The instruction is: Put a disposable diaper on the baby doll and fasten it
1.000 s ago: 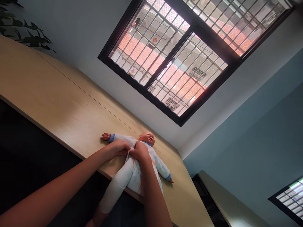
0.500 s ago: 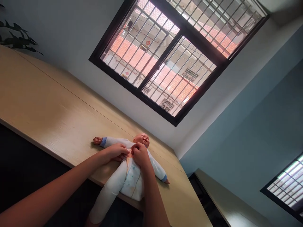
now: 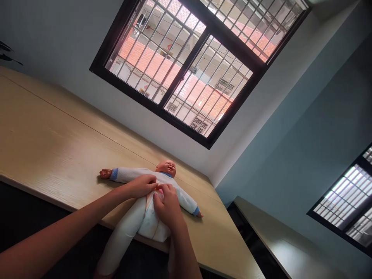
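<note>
A baby doll (image 3: 166, 167) lies on its back on the wooden table (image 3: 72, 143), arms spread. It wears a white long-sleeved top (image 3: 134, 174) with blue cuffs, white leggings on its legs and a pale printed diaper (image 3: 150, 224) around its hips. At the diaper's waist, just under the top's hem, my left hand (image 3: 143, 186) pinches the diaper's upper edge with its fingers closed. My right hand (image 3: 167, 205) lies over the diaper's front, fingers bent and thumb pressed against the waistband. The fingertips of both hands almost touch. The doll's legs hang past the table's near edge.
A wall with a barred window (image 3: 177, 73) rises behind the table. A second tabletop (image 3: 273, 236) stands beyond a dark gap at the right. Plant leaves (image 3: 8, 54) show at the far left, and another barred window (image 3: 345, 201) at the right.
The view has shifted, so everything sits a little further left. My right hand has turned from a raised pinch near the top's hem to lying lower across the diaper's front.
</note>
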The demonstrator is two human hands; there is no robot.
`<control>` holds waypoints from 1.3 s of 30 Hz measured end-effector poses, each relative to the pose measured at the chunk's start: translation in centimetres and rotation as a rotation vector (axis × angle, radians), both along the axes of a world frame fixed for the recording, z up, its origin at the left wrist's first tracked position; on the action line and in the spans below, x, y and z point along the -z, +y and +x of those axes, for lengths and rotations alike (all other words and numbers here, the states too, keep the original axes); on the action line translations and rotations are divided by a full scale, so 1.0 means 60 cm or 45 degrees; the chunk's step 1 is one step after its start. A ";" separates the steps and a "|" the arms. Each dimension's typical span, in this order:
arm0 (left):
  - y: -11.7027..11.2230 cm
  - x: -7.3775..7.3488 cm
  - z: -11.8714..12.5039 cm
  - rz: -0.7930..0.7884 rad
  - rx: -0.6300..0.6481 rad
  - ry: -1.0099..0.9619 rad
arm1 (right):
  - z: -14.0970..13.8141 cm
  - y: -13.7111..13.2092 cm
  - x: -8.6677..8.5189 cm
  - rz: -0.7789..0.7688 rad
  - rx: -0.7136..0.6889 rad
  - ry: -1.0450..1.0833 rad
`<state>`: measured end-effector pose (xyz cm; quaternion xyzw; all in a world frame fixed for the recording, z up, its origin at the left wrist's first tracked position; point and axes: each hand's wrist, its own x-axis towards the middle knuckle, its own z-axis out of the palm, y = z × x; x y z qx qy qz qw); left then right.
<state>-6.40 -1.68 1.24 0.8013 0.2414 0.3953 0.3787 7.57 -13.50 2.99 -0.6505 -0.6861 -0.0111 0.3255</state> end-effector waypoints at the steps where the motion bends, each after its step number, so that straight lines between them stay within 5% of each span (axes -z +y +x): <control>1: -0.011 -0.002 -0.002 0.066 -0.049 0.024 | 0.000 -0.002 0.001 0.018 0.001 0.025; 9: -0.110 0.031 -0.012 0.364 -0.183 0.330 | 0.010 -0.032 0.035 0.121 0.316 0.027; 18: -0.102 0.035 -0.003 0.374 -0.141 0.553 | 0.015 -0.053 0.039 0.173 0.226 0.079; 22: -0.112 0.038 -0.006 0.376 -0.185 0.482 | 0.053 -0.067 0.038 0.486 0.480 0.351; 24: -0.116 0.042 -0.006 0.380 -0.206 0.453 | 0.079 -0.069 0.049 0.476 0.601 0.495; 29: -0.110 0.053 0.000 0.401 -0.248 0.426 | 0.102 -0.069 0.075 0.165 0.370 0.727; 35: -0.094 0.069 0.006 0.442 -0.238 0.358 | 0.070 -0.089 0.033 0.018 0.032 0.579; 39: -0.086 0.065 0.007 0.446 -0.172 0.307 | 0.080 -0.091 0.015 -0.039 -0.044 0.561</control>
